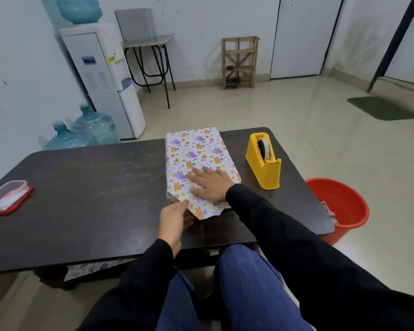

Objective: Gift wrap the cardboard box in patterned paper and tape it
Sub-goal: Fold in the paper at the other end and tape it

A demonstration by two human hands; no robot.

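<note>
The box [196, 154] lies on the dark table [93, 187], covered in white paper with orange and purple cartoon prints. My right hand [208, 185] rests flat on its near top, fingers straight, pressing the paper down. A pointed paper flap [201, 211] sticks out at the near end of the box. My left hand [175, 220] is at that end and touches the flap's left edge with its fingertips; whether it pinches the paper is unclear. A yellow tape dispenser [264, 161] stands just right of the box.
A clear plastic container with a red lid [6, 197] sits at the table's left edge. A red bucket [342, 209] with paper scraps stands on the floor to the right. More patterned paper [91, 268] lies under the table. A water dispenser and bottles stand at the back left.
</note>
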